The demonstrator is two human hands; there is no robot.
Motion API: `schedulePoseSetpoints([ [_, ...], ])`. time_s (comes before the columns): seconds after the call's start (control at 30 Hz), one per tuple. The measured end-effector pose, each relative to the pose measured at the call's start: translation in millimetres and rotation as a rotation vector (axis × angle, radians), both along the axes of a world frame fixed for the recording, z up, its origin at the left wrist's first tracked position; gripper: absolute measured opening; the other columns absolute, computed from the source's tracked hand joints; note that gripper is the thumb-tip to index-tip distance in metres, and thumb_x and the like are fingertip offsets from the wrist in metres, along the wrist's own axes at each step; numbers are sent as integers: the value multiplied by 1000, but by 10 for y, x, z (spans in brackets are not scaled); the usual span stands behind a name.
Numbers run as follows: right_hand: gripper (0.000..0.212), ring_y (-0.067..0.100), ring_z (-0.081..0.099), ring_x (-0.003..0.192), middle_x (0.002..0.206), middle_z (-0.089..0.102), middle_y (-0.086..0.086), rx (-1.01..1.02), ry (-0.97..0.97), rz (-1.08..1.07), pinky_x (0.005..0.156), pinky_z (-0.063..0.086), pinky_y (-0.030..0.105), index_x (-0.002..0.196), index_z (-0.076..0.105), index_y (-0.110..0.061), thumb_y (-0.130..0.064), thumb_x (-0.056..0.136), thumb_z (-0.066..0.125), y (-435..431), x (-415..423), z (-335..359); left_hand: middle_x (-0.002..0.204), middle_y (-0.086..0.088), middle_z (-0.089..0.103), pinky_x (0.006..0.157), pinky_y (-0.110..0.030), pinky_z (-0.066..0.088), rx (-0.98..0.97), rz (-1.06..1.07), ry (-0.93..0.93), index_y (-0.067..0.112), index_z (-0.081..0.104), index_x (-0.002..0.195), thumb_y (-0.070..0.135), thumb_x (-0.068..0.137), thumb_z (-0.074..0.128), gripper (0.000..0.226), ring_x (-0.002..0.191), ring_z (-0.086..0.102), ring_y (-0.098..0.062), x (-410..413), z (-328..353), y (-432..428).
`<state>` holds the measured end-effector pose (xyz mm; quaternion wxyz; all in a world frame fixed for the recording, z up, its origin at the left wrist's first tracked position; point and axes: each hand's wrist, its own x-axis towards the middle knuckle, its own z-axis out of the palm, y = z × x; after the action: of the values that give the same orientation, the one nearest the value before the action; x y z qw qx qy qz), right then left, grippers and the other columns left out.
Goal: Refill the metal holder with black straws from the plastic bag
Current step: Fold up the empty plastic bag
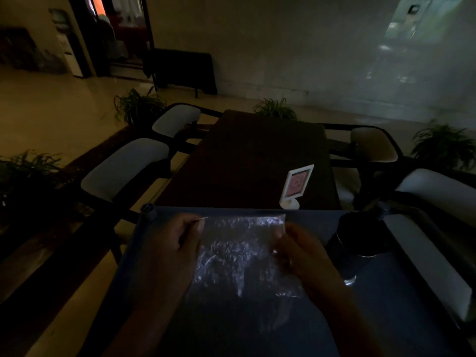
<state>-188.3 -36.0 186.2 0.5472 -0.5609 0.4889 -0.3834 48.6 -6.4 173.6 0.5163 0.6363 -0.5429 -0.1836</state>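
The scene is very dim. A crinkled clear plastic bag lies on the dark blue surface in front of me. My left hand pinches the bag's upper left edge, and my right hand grips its upper right edge. Whatever is inside the bag is too dark to make out. The metal holder, a dark cylinder, stands on the blue surface just right of my right hand, with dark straws seeming to stick out of its top.
A white table sign with a red card stands just beyond the blue surface on a long dark table. Light-cushioned chairs line both sides of that table. Potted plants stand further out on the floor.
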Motion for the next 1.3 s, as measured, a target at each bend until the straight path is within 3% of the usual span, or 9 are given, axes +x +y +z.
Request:
schedulePoseSetpoints([
  [0.13,24,25,68,66,82,73,15,78,-33,25,60,55,34,86,71,-19,-40,76,67,18,-39,-83,84,14,72,64,-31,54,217,-71,317,44,64,93,68,82,47,31,71,69,-2,34,-19,-46],
  [0.3,10,12,60,53,66,68,2,48,16,-20,50,49,23,82,69,-22,-30,87,64,-60,-80,-142,96,-10,74,59,-19,55,550,-371,574,20,71,91,37,84,69,19,76,74,-10,53,-89,-26],
  [0.43,13,14,63,51,66,69,2,37,13,-10,46,48,25,82,68,-26,-29,92,60,-111,-102,-156,104,-13,74,71,-43,57,513,-490,688,18,69,105,32,82,71,27,91,72,-34,134,-129,0],
  [0.63,24,31,57,64,83,67,21,100,-217,112,55,46,34,105,68,-21,-33,86,61,-155,-155,-100,84,-8,73,54,-33,56,441,-515,543,20,65,105,32,90,61,20,69,71,-25,131,-91,-39],
  [0.8,23,26,56,64,85,64,13,126,-406,76,51,45,29,110,68,-18,-17,92,53,-147,-190,-143,63,2,55,41,-23,44,328,-516,870,20,64,113,22,87,62,26,49,54,-7,65,-121,-52],
  [1.0,22,20,72,70,81,75,7,198,-650,36,56,57,28,86,77,-16,-11,78,57,-114,-119,-147,61,-1,55,41,-20,44,189,-581,1240,10,65,87,5,83,56,11,47,52,-9,-37,-104,-65],
  [1.1,15,23,66,66,72,69,9,230,-682,19,57,56,32,77,71,-11,-12,77,56,-118,-113,-187,59,-2,58,41,-20,46,225,-536,1239,11,66,68,4,81,54,19,48,56,-10,-54,-111,-25],
  [1.2,28,25,62,64,67,62,10,277,-755,-23,60,49,34,69,66,-7,-20,81,44,-136,-107,-241,62,-3,62,43,-24,48,255,-477,1006,11,65,61,8,82,45,29,51,60,-12,-46,-106,9],
  [1.3,34,16,62,57,63,63,5,194,-556,-22,51,51,26,64,68,-13,-27,89,49,-149,-106,-255,64,-1,61,51,-29,51,273,-480,830,17,65,59,17,88,45,35,57,61,-15,-11,-71,14],
])
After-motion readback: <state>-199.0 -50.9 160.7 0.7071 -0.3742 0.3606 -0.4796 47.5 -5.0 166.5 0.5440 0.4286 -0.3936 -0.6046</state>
